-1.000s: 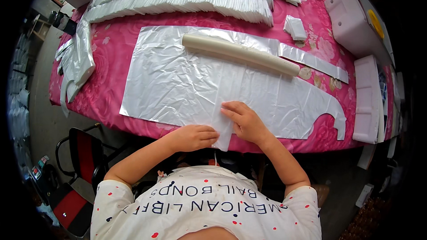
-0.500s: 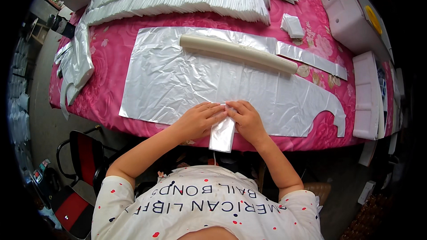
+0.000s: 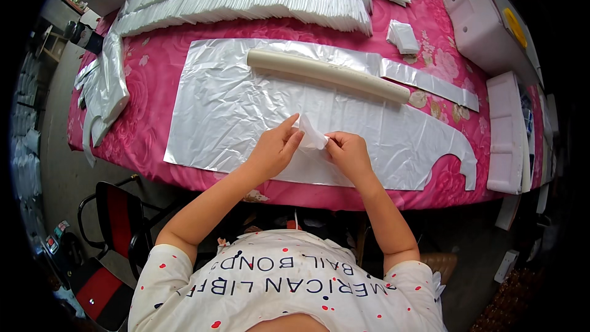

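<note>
Your right hand (image 3: 349, 152) pinches the film (image 3: 313, 138); can't tell if your left hand (image 3: 274, 150) grips it. Tugging could tear it or drag the sheet (image 3: 233, 110) below both hands.

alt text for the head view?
A person's right grip pinches a translucent white film piece, left grip close beside it, over a wrinkled white plastic sheet spread on a pink floral tablecloth. A pale tube lies on the sheet; rows of folded white packets lie beyond.
</note>
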